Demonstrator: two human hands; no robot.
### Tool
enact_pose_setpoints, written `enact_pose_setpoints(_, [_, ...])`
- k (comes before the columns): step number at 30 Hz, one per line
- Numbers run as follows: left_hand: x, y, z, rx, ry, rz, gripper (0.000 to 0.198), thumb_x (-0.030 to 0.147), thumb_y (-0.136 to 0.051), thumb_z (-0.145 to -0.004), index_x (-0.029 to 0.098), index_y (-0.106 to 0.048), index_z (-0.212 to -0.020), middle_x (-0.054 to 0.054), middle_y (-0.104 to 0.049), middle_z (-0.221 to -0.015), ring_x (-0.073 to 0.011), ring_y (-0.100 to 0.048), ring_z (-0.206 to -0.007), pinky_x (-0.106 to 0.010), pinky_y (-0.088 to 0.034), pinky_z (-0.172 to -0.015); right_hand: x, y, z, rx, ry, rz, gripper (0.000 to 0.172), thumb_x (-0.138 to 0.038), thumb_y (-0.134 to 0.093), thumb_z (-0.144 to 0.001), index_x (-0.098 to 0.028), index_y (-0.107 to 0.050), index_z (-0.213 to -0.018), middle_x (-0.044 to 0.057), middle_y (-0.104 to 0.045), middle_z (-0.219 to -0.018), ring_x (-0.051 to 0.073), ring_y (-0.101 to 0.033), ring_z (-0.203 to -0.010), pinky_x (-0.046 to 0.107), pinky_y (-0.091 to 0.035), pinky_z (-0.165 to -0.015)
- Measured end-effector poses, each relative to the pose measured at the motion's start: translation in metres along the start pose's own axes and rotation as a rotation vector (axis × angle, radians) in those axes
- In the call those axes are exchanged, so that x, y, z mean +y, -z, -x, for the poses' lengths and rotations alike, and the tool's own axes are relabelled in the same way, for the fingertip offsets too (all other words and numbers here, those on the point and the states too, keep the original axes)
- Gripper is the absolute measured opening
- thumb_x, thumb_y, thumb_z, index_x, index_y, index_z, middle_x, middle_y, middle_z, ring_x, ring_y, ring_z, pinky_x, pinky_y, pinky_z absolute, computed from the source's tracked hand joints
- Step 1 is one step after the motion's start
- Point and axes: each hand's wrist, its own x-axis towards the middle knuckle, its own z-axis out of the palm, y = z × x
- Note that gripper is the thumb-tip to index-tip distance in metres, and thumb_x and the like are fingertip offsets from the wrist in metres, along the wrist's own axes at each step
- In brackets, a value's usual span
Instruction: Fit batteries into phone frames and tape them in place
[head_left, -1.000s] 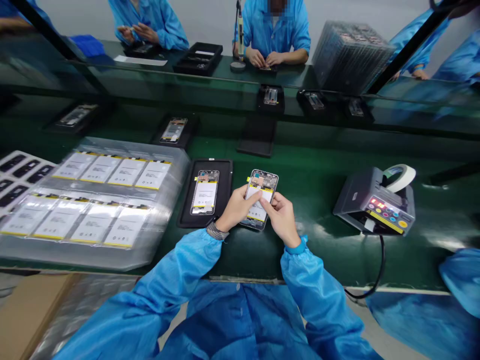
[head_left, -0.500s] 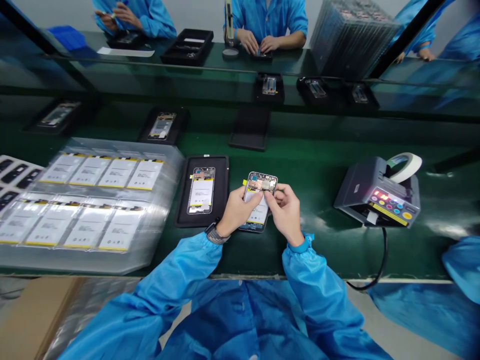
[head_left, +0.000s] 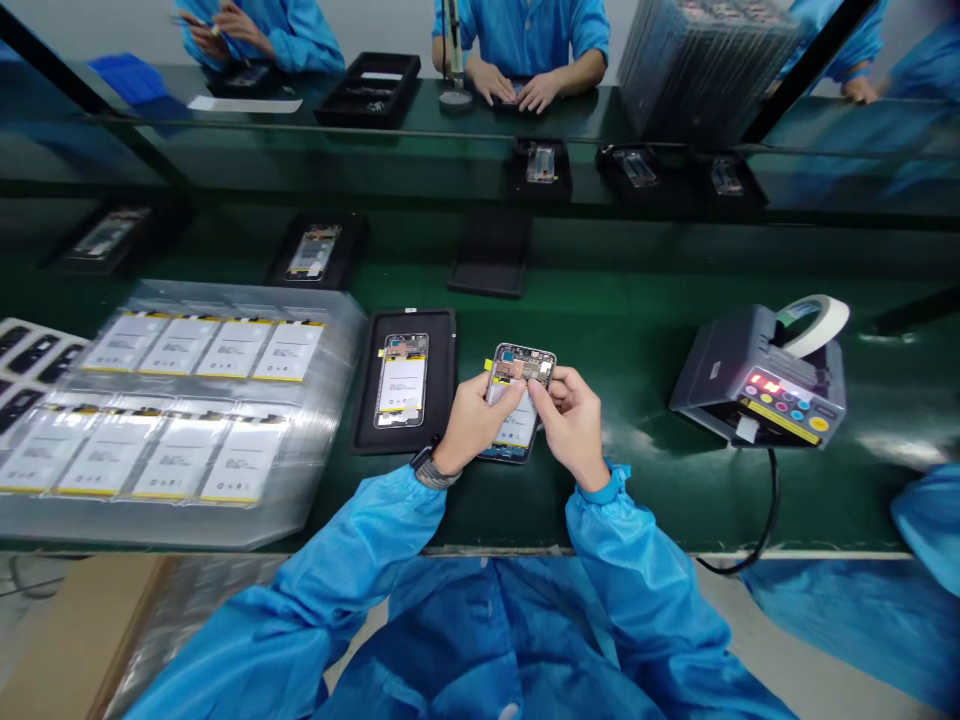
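Note:
An opened smartphone (head_left: 516, 425) lies between my two hands, its circuit board at the top and its white battery below; a yellow tab sticks out at its upper left. My left hand (head_left: 474, 420) is closed on the phone's left edge, with the thumb over the top of the battery. Gripping the right edge, my right hand (head_left: 571, 420) rests its thumb near the lower rim of the circuit board. Both thumbs nearly meet there. To the left, a second opened phone (head_left: 403, 380) with a white battery sits in a black tray (head_left: 364, 420).
A clear plastic tray (head_left: 300, 520) of several batteries is at left, beside a sheet of black stickers (head_left: 30, 350). A tape dispenser (head_left: 757, 375) stands at right. Conveyor-side black trays (head_left: 491, 255) lie farther back. Across from me, co-workers' hands (head_left: 525, 90) handle parts.
My hands and the phone have barely moved; my right thumb has shifted very slightly. The co-worker's hands opposite have moved a little. The view has tilted slightly.

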Motion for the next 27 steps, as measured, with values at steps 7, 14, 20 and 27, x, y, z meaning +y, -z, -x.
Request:
enact_pose_setpoints(7, [0.0020,-0.0013,-0.0021,0.010,-0.001,-0.016,0.039,0.047,-0.072,-0.079,0.010,-0.075,-0.092,-0.005,-0.070,-0.075,-0.0161,-0.059,-0.065,-0.024,-0.047,-0.057,0.0010,-0.0009,-0.0008,0.016,-0.017,0.026,0.039,-0.058,-0.076,-0.087,-0.022,-0.062,-0.097,0.000,-0.069,-0.074,0.015,-0.062,-0.062,0.026,-0.047,-0.056])
enact_pose_setpoints(14, [0.0043,-0.0030,-0.0020,0.024,0.024,-0.007,0.036,0.048,-0.072,-0.075,0.011,-0.071,-0.078,-0.003,-0.064,-0.066,-0.0139,-0.053,-0.060,-0.024,-0.043,-0.054,0.0052,-0.0028,0.0013,0.050,0.030,0.059,0.033,-0.051,-0.075,-0.088,-0.022,-0.060,-0.093,-0.001,-0.068,-0.072,0.014,-0.058,-0.060,0.025,-0.044,-0.055])
enact_pose_setpoints(20, [0.0010,-0.0052,-0.0011,0.002,0.112,0.059,0.042,0.053,-0.074,-0.071,0.014,-0.062,-0.064,-0.002,-0.060,-0.062,-0.0129,-0.050,-0.057,-0.023,-0.040,-0.050,0.0027,-0.0051,0.0006,0.106,-0.017,0.016,0.035,-0.051,-0.078,-0.082,-0.022,-0.059,-0.086,-0.001,-0.066,-0.068,0.014,-0.056,-0.057,0.025,-0.043,-0.054])
enact_pose_setpoints(27, [-0.0007,-0.0042,-0.0035,-0.026,0.152,0.113,0.046,0.058,-0.077,-0.069,0.014,-0.065,-0.071,-0.004,-0.063,-0.067,-0.0144,-0.054,-0.060,-0.024,-0.043,-0.053,0.0018,-0.0042,-0.0026,0.064,-0.071,-0.034,0.044,-0.060,-0.080,-0.078,-0.023,-0.061,-0.091,-0.001,-0.069,-0.072,0.016,-0.062,-0.060,0.027,-0.050,-0.057])
